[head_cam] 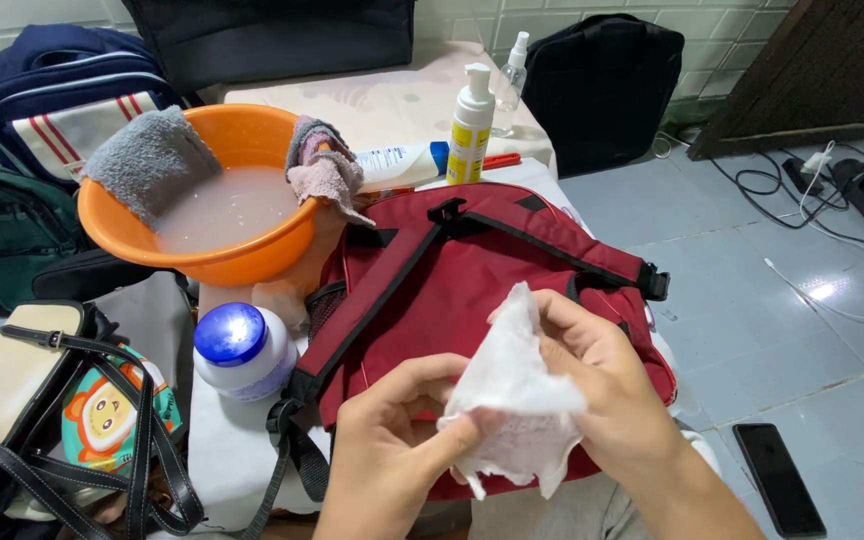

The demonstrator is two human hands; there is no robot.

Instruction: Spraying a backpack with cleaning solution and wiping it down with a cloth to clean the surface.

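Both my hands hold a crumpled white wet wipe [514,400] low in the head view. My left hand [392,450] pinches its lower left corner. My right hand [607,390] grips its right side, fingers curled behind it. Just beyond the wipe, a dark red backpack [432,270] lies strap side up on the small table, its black-edged straps running diagonally.
An orange basin [242,255] of cloudy water stands at the back left, with a grey towel [147,160] and a pink cloth [324,165] over its rim. Nearby are a blue-capped white jar [242,350], a yellow pump bottle [470,125] and a black-strapped handbag [42,400]. A phone [777,478] lies on the tiled floor.
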